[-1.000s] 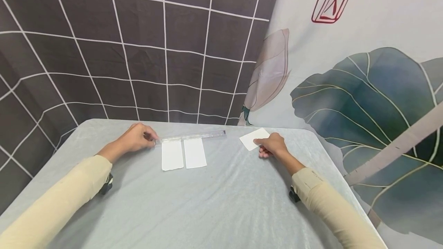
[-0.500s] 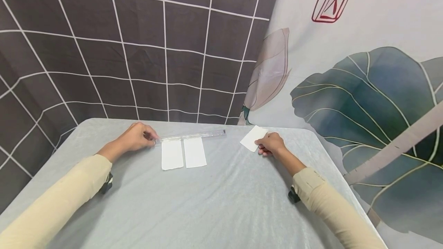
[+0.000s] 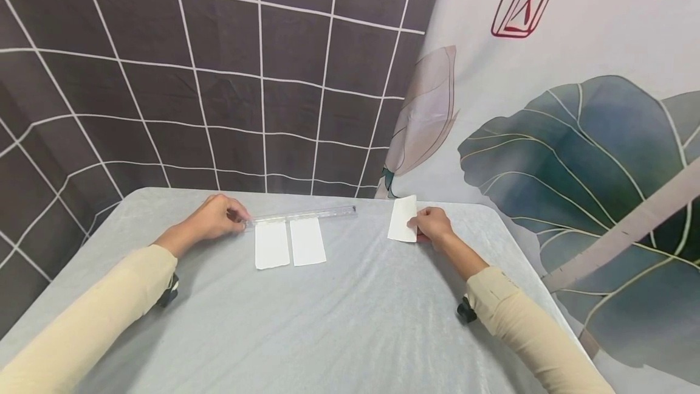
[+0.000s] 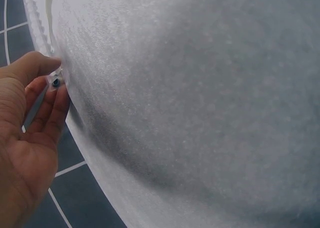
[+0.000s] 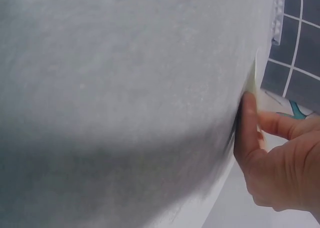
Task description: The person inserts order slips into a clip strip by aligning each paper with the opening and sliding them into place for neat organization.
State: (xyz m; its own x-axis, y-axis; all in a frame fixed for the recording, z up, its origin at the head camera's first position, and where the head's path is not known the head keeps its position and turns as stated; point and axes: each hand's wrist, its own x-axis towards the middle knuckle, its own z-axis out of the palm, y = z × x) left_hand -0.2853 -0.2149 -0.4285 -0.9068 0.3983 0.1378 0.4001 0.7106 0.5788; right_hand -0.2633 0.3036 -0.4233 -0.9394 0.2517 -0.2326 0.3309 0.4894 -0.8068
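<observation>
At the far left of the table, my left hand [image 3: 219,216] pinches the left end of a clear plastic strip [image 3: 322,213]. In the left wrist view, a dark round spot shows on the strip's end [image 4: 55,82] between thumb and fingers. Two white cards [image 3: 271,247] lie side by side, their top edges against the strip. To the right, my right hand [image 3: 433,224] pinches another white card [image 3: 401,220] by its right edge, near the far table edge. In the right wrist view this card [image 5: 254,77] appears nearly edge-on between thumb and fingers.
A pale grey cloth covers the table [image 3: 306,327]. Behind it hangs a dark curtain [image 3: 219,102] with a white grid. A white cloth with printed leaves [image 3: 574,157] hangs along the right side.
The card in my right hand has turned from a slanted position to stand nearly straight, its long side pointing away. My left hand, the strip and the two lying cards have not visibly moved.
</observation>
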